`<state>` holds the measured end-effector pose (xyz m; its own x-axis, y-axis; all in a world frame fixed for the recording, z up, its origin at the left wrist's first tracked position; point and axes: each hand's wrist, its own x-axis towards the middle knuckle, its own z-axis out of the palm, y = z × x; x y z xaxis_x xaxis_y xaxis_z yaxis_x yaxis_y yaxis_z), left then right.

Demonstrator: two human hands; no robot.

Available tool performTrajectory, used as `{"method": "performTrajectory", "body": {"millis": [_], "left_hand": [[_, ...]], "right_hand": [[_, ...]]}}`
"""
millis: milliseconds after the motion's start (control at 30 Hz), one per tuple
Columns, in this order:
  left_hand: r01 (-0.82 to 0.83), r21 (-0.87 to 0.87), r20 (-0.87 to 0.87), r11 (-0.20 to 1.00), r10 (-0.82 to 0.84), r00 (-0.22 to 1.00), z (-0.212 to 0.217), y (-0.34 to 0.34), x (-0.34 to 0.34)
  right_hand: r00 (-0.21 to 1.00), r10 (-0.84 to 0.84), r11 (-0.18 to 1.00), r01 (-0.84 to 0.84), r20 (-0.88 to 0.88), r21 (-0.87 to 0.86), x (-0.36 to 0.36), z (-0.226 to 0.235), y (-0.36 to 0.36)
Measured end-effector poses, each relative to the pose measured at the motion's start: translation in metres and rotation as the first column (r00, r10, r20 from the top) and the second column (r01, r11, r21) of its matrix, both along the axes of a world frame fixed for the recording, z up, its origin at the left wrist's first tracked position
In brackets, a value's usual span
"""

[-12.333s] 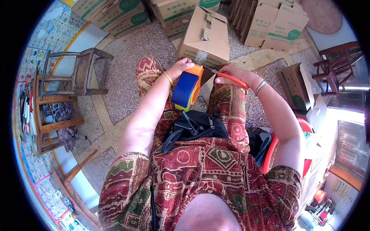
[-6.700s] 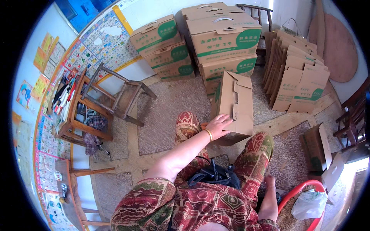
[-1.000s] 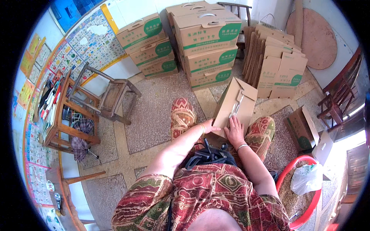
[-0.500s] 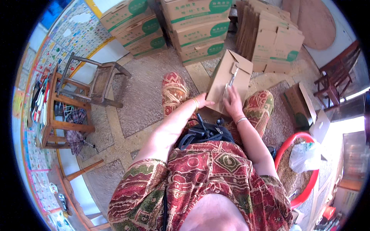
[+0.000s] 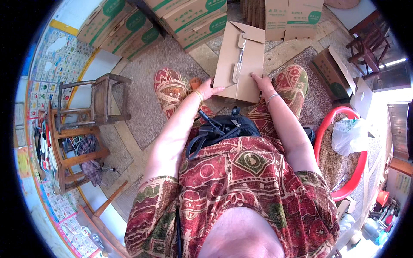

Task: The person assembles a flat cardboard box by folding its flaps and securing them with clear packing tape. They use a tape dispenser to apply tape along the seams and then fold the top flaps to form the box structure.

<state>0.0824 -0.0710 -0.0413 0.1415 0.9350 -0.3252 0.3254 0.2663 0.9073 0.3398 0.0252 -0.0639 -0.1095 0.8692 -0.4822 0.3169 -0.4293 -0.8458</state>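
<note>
Between my knees is a closed cardboard box, its plain brown top facing up and its long side running away from me. A clear plastic carry handle lies along the top, at the slots and tabs in the cardboard. My left hand grips the near left corner, thumb on the top and fingers down the side. On the near right edge, my right hand holds the box the same way, its thumb over the top. The fingertips of both hands are partly hidden by the box.
Stacked printed boxes stand ahead on the left, with flattened cartons ahead on the right. An open carton sits right. Near it is a red-rimmed round container with a white plastic bag. Wooden chairs stand left.
My right hand has gone from the plastic handle on top to the box's right edge. The box has turned straighter and sits farther left in view. The whole view has shifted.
</note>
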Motion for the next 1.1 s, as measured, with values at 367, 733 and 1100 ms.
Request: {"method": "performTrajectory", "body": {"millis": [367,733,1100], "left_hand": [[-0.269,-0.038,-0.027,0.962,0.268,0.963,-0.022,0.005,-0.023],[-0.361,0.206,-0.412,0.91,0.415,0.811,0.014,-0.002,-0.015],[-0.346,0.125,-0.556,0.93,0.355,0.752,0.013,0.004,-0.004]], "right_hand": [[0.867,0.168,0.915,-0.314,0.47,0.252,-0.017,0.034,-0.028],[0.826,0.324,0.841,-0.475,0.461,0.259,-0.022,0.038,-0.041],[0.666,0.299,0.737,-0.616,0.683,0.279,-0.016,0.066,-0.031]]}}
